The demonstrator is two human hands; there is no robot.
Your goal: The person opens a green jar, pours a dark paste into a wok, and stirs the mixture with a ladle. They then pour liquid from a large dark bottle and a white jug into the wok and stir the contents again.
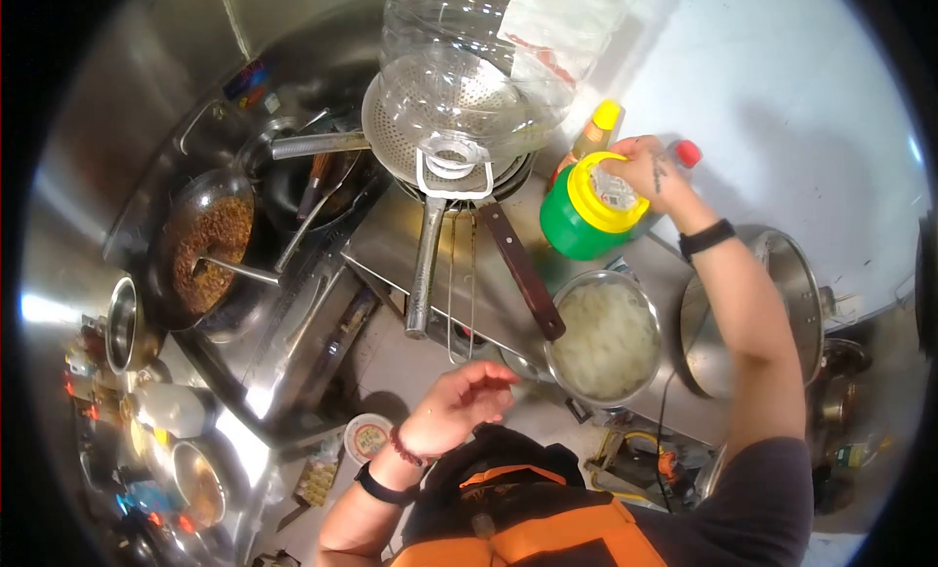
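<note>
My right hand [643,172] is closed on the yellow rim of a green tub with a yellow lid [583,218], which stands on the steel counter by the wall. Close behind it are a bottle with a yellow cap [598,127] and one with a red cap [687,155]. My left hand [463,406] hangs in front of my body with loosely bent fingers and nothing visible in it. A metal bowl of pale, wet-looking pieces [606,339] lies between the tub and my body.
A large clear plastic bottle [469,98] sits neck down over a perforated strainer [388,127]. Several long handles jut toward me. To the left, a wok [208,237] holds brown minced food and a ladle. A deep steel pot [703,333] stands under my right arm.
</note>
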